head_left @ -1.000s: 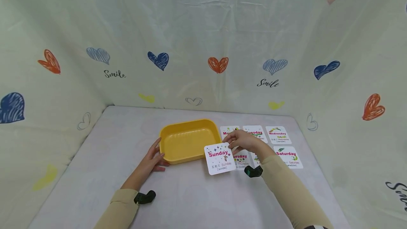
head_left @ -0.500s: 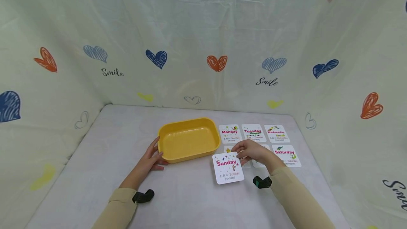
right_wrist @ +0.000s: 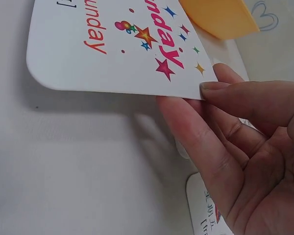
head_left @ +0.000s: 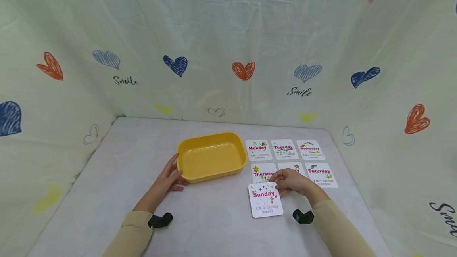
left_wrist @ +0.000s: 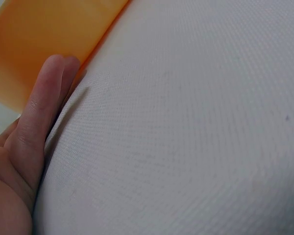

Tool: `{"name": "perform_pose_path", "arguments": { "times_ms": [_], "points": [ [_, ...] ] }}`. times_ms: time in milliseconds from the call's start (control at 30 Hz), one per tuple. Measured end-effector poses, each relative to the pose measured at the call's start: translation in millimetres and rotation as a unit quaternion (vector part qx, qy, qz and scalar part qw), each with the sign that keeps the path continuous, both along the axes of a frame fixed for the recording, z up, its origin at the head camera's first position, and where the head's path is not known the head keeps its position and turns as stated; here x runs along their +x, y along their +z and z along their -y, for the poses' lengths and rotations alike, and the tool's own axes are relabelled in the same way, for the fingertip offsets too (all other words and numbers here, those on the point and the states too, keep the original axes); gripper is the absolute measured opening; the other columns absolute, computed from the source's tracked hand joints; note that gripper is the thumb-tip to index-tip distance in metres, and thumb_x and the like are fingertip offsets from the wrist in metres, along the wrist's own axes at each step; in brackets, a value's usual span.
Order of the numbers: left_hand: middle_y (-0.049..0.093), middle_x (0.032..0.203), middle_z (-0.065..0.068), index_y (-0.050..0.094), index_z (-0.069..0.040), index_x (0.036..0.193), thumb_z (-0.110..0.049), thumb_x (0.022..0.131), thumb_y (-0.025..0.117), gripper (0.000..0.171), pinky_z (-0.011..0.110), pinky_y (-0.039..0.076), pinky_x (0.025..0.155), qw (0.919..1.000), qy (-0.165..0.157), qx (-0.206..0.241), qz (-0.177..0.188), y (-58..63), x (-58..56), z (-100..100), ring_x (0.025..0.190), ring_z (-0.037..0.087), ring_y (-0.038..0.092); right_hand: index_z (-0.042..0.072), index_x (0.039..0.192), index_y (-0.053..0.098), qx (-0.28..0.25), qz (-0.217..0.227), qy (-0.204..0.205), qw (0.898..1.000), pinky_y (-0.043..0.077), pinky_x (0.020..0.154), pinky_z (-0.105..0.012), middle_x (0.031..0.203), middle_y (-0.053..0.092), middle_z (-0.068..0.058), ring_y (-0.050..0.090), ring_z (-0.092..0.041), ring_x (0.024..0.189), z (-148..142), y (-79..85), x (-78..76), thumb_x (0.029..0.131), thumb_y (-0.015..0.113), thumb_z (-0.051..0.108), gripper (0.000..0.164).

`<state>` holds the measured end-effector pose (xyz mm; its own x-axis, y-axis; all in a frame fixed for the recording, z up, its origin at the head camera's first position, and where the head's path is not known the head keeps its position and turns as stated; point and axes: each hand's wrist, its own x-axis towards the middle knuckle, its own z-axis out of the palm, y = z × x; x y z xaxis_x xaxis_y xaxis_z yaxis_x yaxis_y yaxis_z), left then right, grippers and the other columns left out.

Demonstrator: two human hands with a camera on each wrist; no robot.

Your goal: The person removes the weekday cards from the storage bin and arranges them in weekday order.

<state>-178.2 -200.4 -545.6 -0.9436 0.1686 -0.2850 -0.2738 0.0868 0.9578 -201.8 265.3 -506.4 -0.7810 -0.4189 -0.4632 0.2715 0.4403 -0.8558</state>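
Note:
A square white card printed "Sunday" (head_left: 265,201) hangs tilted over the table near the front of the card rows. Its upper right corner is pinched between the thumb and fingers of my right hand (head_left: 294,182). In the right wrist view the card (right_wrist: 108,54) shows a shadow below its lower edge. My left hand (head_left: 167,179) rests against the left end of a yellow tray (head_left: 210,175), its fingers fairly straight along the wall. The left wrist view shows these fingers (left_wrist: 39,105) at the foot of the tray wall. Nothing lies in the tray.
Right of the tray lie two rows of day cards: Monday (head_left: 258,150), Tuesday (head_left: 284,149), Wednesday (head_left: 310,150) behind, then Thursday (head_left: 263,168), a partly covered card (head_left: 290,165) and Saturday (head_left: 321,175). A white cloth curtain (head_left: 210,31) with printed hearts surrounds the table.
My right hand has carried the Sunday card towards the front and right, away from the tray's corner, uncovering the Monday and Thursday cards. My left hand has stayed at the tray.

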Motion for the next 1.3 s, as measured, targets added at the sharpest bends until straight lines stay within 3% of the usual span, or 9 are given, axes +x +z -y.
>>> {"name": "perform_pose_path", "arguments": {
  "times_ms": [333,967,1300],
  "points": [
    [0.021,0.154,0.016,0.009,-0.042,0.155,-0.038,0.098,0.058,0.075,0.036,0.058,0.076,1.0,-0.003,-0.005,-0.008,2.6,-1.2,2,0.096,0.03,0.067,-0.004,0.108,0.065,0.012,-0.004,0.004,1.0,0.058,0.06,-0.032,0.088,0.062,-0.011,0.063,-0.019,0.073,-6,-5.4,9.1,0.083,0.065,-0.005,0.025],
    [0.024,0.154,0.011,0.011,-0.046,0.154,-0.042,0.095,0.061,0.076,0.037,0.058,0.076,1.0,-0.003,-0.002,-0.001,0.0,-3.4,1,0.095,0.03,0.067,-0.004,0.105,0.064,0.04,-0.013,0.008,0.999,0.058,0.061,-0.034,0.089,0.063,-0.012,0.065,-0.021,0.072,-18,-6.9,18.3,0.082,0.065,-0.007,0.023],
    [0.021,0.155,0.014,0.01,-0.045,0.154,-0.038,0.098,0.058,0.075,0.037,0.058,0.075,1.0,-0.006,0.0,-0.005,1.5,-2.3,0,0.095,0.03,0.067,-0.001,0.101,0.066,0.084,-0.033,-0.002,0.996,0.058,0.062,-0.037,0.09,0.063,-0.012,0.065,-0.022,0.073,-12,-1.6,23.9,0.083,0.065,-0.008,0.02]
  ]
}}
